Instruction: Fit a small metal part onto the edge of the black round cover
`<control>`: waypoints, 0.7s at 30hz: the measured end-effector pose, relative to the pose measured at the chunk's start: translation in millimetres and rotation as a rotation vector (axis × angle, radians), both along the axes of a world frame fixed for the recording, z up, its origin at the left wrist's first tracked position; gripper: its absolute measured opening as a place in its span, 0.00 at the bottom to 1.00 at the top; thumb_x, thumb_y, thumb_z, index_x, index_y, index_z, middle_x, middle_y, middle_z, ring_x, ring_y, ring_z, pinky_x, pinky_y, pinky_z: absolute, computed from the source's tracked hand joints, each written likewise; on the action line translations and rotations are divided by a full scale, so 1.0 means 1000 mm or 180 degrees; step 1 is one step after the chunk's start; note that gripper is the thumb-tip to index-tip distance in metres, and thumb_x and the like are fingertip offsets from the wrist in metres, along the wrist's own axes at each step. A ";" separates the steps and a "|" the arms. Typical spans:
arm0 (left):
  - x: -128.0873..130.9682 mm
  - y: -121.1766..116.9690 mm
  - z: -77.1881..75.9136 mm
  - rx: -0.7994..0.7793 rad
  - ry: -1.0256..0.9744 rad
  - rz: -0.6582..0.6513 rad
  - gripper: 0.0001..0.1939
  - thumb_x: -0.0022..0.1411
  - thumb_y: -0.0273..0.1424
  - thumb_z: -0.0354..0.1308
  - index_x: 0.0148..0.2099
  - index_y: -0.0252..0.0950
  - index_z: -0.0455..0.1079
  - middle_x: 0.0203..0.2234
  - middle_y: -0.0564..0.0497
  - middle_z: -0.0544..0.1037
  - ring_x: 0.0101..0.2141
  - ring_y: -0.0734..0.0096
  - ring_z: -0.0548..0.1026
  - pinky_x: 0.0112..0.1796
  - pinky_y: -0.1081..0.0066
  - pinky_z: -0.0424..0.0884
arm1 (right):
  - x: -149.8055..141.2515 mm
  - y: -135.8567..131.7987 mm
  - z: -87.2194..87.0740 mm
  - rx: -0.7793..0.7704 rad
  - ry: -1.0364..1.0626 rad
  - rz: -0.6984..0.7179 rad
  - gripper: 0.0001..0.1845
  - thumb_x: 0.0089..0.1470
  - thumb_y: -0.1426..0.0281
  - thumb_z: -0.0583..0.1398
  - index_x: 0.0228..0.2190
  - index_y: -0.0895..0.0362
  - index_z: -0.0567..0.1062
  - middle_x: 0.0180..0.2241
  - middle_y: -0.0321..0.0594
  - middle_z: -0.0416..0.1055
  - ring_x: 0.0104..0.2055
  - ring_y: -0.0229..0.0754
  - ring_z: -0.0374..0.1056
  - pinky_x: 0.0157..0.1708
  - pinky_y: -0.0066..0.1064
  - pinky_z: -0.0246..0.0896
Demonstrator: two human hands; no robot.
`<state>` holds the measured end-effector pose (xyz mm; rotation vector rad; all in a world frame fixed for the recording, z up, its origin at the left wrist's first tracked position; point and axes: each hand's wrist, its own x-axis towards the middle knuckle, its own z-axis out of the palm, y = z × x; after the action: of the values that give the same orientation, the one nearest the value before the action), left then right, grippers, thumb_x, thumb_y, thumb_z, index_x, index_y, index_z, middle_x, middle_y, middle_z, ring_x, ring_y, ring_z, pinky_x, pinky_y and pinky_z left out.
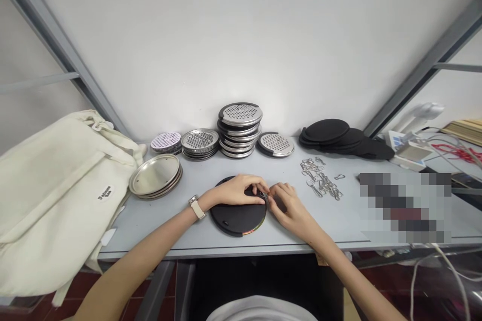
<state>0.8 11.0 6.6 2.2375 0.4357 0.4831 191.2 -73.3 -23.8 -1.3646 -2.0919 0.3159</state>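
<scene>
A round black disc-shaped case (239, 218) lies flat on the table in front of me, with a thin coloured strip along its lower right rim. My left hand (241, 190) lies over its upper part, the thumb and fingers closed around its right edge. At that edge sits a small metal clasp (264, 194), partly covered by fingertips. The fingertips of my right hand (288, 205) pinch at the clasp from the right. Several similar metal clasps (322, 180) lie in a loose heap to the right of my hands.
Round perforated grater discs stand in stacks (239, 133) along the wall. Plain metal discs (156, 175) are piled at the left, beside a cream bag (56, 200). Black round pieces (327, 133) overlap at the back right. A pixelated patch covers part of the right side.
</scene>
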 end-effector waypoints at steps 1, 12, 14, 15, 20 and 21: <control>0.000 0.000 0.000 0.0003 -0.0008 -0.0003 0.14 0.57 0.30 0.62 0.46 0.34 0.70 0.38 0.49 0.76 0.34 0.75 0.71 0.38 0.74 0.67 | 0.000 0.000 0.000 0.0008 -0.0022 0.0004 0.07 0.61 0.72 0.50 0.29 0.54 0.62 0.31 0.38 0.64 0.37 0.44 0.59 0.41 0.38 0.54; 0.001 -0.001 0.001 0.0133 0.0006 -0.0039 0.13 0.58 0.29 0.61 0.46 0.34 0.70 0.37 0.49 0.76 0.34 0.74 0.70 0.39 0.73 0.67 | 0.002 0.000 0.000 -0.0174 0.0063 0.0033 0.07 0.59 0.73 0.50 0.29 0.54 0.61 0.29 0.37 0.65 0.35 0.43 0.59 0.39 0.37 0.55; 0.000 -0.001 0.002 0.0119 0.0017 -0.0067 0.13 0.58 0.29 0.61 0.47 0.34 0.71 0.37 0.49 0.76 0.35 0.73 0.70 0.38 0.73 0.67 | 0.003 0.001 0.000 -0.0338 0.0203 0.0081 0.07 0.60 0.72 0.50 0.29 0.54 0.61 0.28 0.36 0.65 0.35 0.43 0.60 0.39 0.36 0.55; 0.000 -0.001 0.002 0.0109 0.0016 -0.0074 0.14 0.58 0.28 0.61 0.47 0.35 0.71 0.37 0.49 0.76 0.35 0.73 0.70 0.39 0.73 0.67 | 0.004 0.001 0.001 -0.0405 0.0262 0.0101 0.07 0.60 0.71 0.50 0.29 0.54 0.61 0.28 0.35 0.65 0.34 0.42 0.60 0.39 0.36 0.55; 0.000 -0.001 0.002 0.0146 -0.0013 -0.0027 0.13 0.57 0.28 0.61 0.46 0.34 0.71 0.37 0.48 0.76 0.36 0.72 0.71 0.39 0.73 0.67 | 0.007 0.001 0.000 -0.0560 0.0364 0.0127 0.09 0.62 0.68 0.49 0.29 0.54 0.61 0.28 0.34 0.65 0.34 0.42 0.60 0.38 0.35 0.54; 0.000 -0.001 0.001 0.0147 -0.0031 -0.0025 0.13 0.57 0.28 0.61 0.46 0.34 0.72 0.37 0.48 0.76 0.36 0.72 0.71 0.39 0.73 0.67 | 0.007 0.001 0.000 -0.0573 0.0369 0.0128 0.09 0.62 0.68 0.49 0.29 0.54 0.62 0.28 0.34 0.65 0.34 0.42 0.60 0.38 0.35 0.54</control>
<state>1.2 10.4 8.1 2.2795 0.4145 0.5043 198.3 -71.9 -24.3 -1.3724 -2.0365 0.5985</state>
